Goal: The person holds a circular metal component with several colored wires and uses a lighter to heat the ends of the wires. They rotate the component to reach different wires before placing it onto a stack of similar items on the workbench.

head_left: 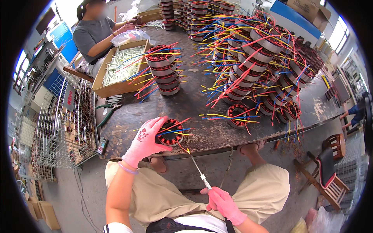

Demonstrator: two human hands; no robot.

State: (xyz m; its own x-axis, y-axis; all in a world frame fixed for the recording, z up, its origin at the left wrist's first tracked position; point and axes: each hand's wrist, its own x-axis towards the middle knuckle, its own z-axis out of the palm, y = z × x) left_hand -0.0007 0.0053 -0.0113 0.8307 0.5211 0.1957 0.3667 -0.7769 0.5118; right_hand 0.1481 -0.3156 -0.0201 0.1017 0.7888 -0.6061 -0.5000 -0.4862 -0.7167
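Note:
My left hand (144, 140), in a pink glove, grips a motor stator (169, 132) at the table's front edge, fingers along its left side and thumb along its near side. Red windings fill the ring, and red, blue and yellow leads stick out. My right hand (224, 202), also gloved in pink, is closed on a thin rod-like tool (201, 175) with a whitish section near my fingers. The tool slants up to the stator's near side. A small yellow-orange spot shows at its tip; whether it is flame or a wire end, I cannot tell.
Stacked stators (248, 58) crowd the right side, a shorter stack (163, 72) stands left, and one stator (238, 115) lies alone. A cardboard box (112, 90) holds white sleeves; green-handled pliers (107, 114) lie nearby. A co-worker (97, 37) sits beyond. Wire racks (58, 132) stand left.

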